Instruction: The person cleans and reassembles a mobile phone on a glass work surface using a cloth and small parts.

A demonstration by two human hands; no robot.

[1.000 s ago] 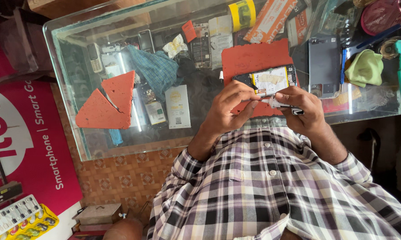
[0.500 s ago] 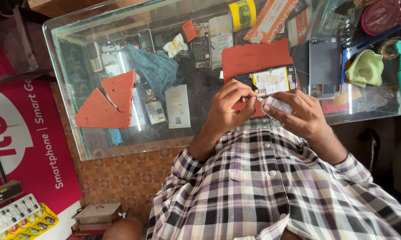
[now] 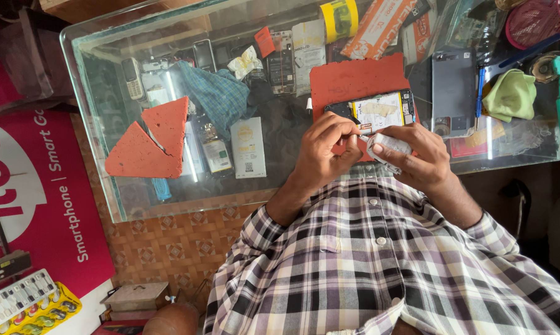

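A yellow roll-shaped label (image 3: pixel 340 18) stands at the far edge of my glass counter (image 3: pixel 94 74), and just beside it lies a long orange and white package (image 3: pixel 379 25). Under the glass near the middle sit a white card package with a yellow round mark (image 3: pixel 248 147) and a taller white package (image 3: pixel 307 54). A small red tag (image 3: pixel 265 41) lies near the far edge. Below the counter's left end hangs a magenta sign with white lettering (image 3: pixel 38 198).

Glass-topped display counter (image 3: pixel 100 124) was seen lit by daylight | patterned brown panel (image 3: pixel 180 239) noted on its front | pink banner (image 3: pixel 38 186) was hung beside.
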